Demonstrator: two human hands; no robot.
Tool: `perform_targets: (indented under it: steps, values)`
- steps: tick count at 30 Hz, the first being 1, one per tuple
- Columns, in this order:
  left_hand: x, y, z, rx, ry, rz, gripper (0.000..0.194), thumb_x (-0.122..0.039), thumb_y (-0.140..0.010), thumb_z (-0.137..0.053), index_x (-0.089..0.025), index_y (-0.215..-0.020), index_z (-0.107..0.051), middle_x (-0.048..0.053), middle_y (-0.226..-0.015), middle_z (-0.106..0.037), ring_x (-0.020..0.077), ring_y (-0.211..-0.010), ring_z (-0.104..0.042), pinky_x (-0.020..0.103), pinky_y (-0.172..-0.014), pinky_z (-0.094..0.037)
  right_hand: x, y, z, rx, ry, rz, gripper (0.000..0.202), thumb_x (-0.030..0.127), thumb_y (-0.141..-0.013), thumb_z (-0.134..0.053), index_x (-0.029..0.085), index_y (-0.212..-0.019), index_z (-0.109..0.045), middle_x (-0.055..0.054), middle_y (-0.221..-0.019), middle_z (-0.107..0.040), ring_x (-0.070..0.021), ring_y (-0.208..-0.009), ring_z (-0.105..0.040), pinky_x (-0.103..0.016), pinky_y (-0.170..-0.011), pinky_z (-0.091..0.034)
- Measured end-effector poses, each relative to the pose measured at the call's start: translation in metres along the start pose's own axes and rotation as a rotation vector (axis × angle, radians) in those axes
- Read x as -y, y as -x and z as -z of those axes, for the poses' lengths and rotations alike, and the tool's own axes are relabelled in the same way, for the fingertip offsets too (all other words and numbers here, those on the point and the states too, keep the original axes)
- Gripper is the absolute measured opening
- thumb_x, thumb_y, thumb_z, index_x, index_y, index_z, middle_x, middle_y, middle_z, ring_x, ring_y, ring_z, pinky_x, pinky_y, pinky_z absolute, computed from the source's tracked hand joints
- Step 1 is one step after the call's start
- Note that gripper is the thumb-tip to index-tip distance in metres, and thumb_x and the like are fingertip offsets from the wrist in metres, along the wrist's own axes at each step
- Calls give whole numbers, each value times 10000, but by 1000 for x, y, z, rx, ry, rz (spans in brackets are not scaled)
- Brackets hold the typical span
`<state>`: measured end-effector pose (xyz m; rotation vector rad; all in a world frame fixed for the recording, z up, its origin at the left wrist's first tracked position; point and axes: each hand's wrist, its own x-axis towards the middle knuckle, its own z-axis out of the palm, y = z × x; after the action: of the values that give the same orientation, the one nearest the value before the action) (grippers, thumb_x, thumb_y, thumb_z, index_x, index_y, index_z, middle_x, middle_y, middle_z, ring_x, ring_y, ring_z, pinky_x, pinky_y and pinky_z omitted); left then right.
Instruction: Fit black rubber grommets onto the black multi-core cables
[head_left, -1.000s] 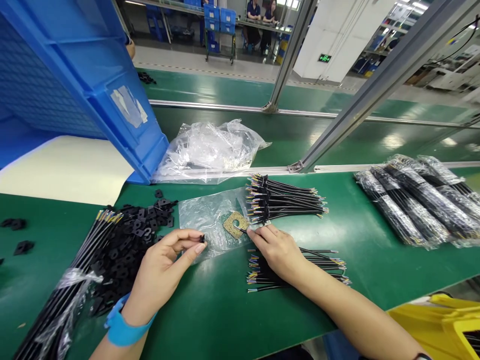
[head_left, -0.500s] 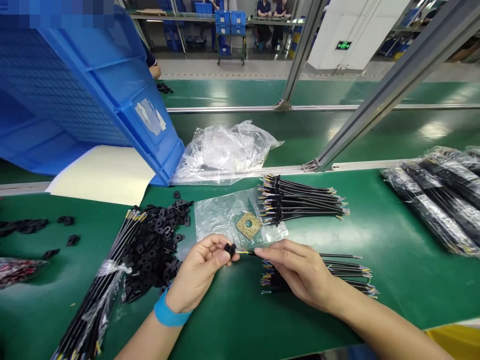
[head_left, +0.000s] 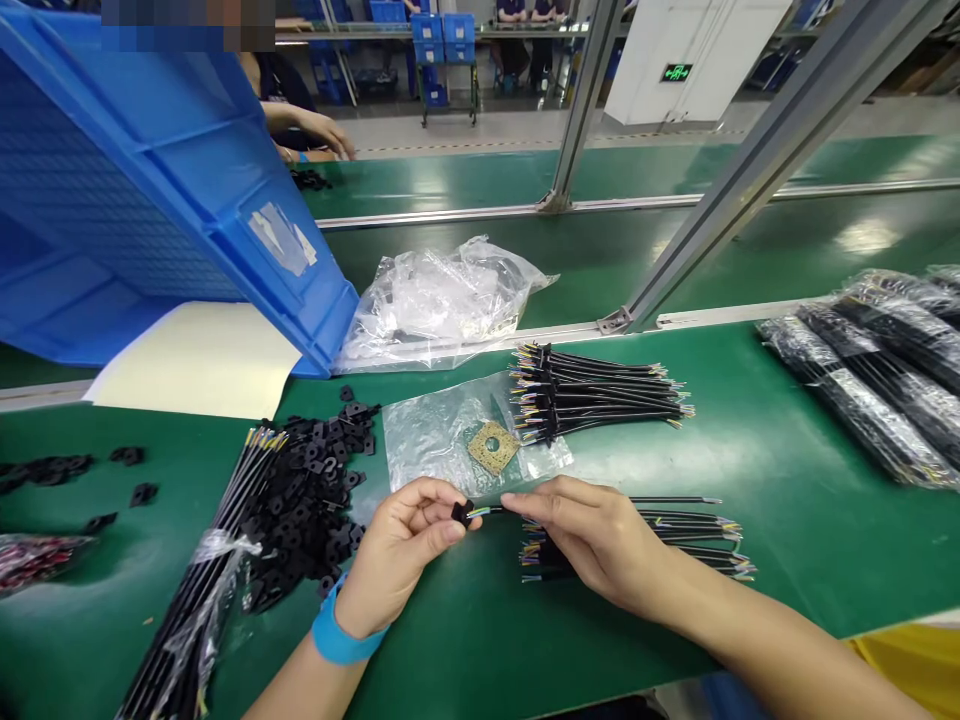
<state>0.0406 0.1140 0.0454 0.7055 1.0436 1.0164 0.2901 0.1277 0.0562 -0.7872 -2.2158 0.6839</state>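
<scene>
Between the thumb and fingers of my left hand (head_left: 411, 535), which wears a blue wristband (head_left: 339, 632), is a small black plastic clip (head_left: 461, 513). My right hand (head_left: 600, 530) pinches a black cable (head_left: 495, 509) near its stripped end. Its coloured wires meet the clip's right side; whether they pass into it is hidden. Under and beyond my right hand lie several loose black cables (head_left: 701, 545). Farther back is a stack of cables with black clips on their left ends (head_left: 600, 393). A heap of black clips (head_left: 304, 510) lies left of my left hand.
A tied cable bundle (head_left: 199, 600) lies at left. A tilted blue crate (head_left: 202, 170), a yellowish sheet (head_left: 202, 360) and clear bags (head_left: 442, 300) stand behind. A tan square piece (head_left: 493, 447) lies on plastic. Wrapped bundles (head_left: 862, 390) sit right. A co-worker's hand (head_left: 326, 130) shows beyond the crate.
The cable's wires now sit closer against the clip, and my hands are nearly in place. The view has shifted slightly. A co-worker's arm has come farther into view behind the crate.
</scene>
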Motion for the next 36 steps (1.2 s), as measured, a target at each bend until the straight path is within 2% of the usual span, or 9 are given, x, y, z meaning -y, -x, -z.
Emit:
perform_targets:
  steps: [4,8,12,18,21,24,28,32,36]
  values:
    - [4,0,2,-18,-62,-29,371,-453,-641,-971,-206,-837,-775,4,-708,-723,169,-748,-777,240,-751,-629,0,5,-4,-24,213,60,488,37,-1002,-447,205,-1442,-576,-74,-1049,-719,-141,-876,-726,-230,-761,-629]
    - [3,2,0,-54,-155,-63,382,-484,-655,-950,-198,-838,-774,19,-693,-734,199,-728,-776,282,-727,-642,7,8,0,-8,454,110,543,24,-979,-403,175,-1481,-542,-90,-1038,-745,-175,-850,-731,-257,-676,-635]
    - [1,3,-4,-88,-304,-114,320,-416,-651,-947,-195,-822,-791,33,-703,-753,181,-684,-737,258,-660,-617,16,6,5,4,562,193,474,83,-999,-447,103,-1458,-565,-122,-1056,-769,-205,-821,-731,-294,-635,-627]
    - [4,3,-8,-45,-353,-75,286,-393,-672,-920,-190,-838,-805,42,-689,-761,160,-634,-704,240,-621,-595,19,1,7,-84,566,334,317,112,-1020,-488,93,-1277,-674,-108,-978,-803,-178,-729,-724,-285,-595,-584]
    - [6,5,-10,-32,-377,-117,249,-374,-685,-913,-194,-824,-813,51,-702,-774,165,-634,-709,242,-613,-595,17,1,6,-103,563,357,276,113,-1036,-460,91,-1186,-691,-107,-946,-804,-172,-711,-719,-283,-589,-573]
    - [5,8,-11,-31,-479,-258,165,-336,-717,-902,-221,-813,-832,59,-770,-801,187,-693,-733,261,-647,-609,16,1,3,-119,516,318,247,120,-1037,-488,89,-1197,-674,-104,-922,-793,-174,-721,-714,-290,-593,-573]
    - [2,13,-11,-15,-631,-429,118,-358,-756,-890,-269,-823,-852,56,-793,-821,224,-735,-764,303,-677,-627,17,0,-2,-119,420,213,150,169,-1050,-557,143,-1137,-676,-41,-824,-755,-138,-658,-682,-267,-581,-547]
    - [1,13,-14,-10,-683,-520,91,-354,-762,-891,-292,-815,-850,45,-779,-829,239,-728,-785,316,-671,-643,17,0,-7,-76,346,142,134,188,-1065,-547,151,-1053,-675,-14,-771,-720,-126,-629,-670,-254,-555,-511]
    - [1,13,-20,48,-699,-564,61,-335,-775,-884,-306,-817,-851,30,-754,-825,219,-668,-779,300,-644,-642,13,2,-11,-4,210,95,232,225,-1099,-484,157,-966,-662,1,-711,-667,-111,-578,-620,-230,-547,-489]
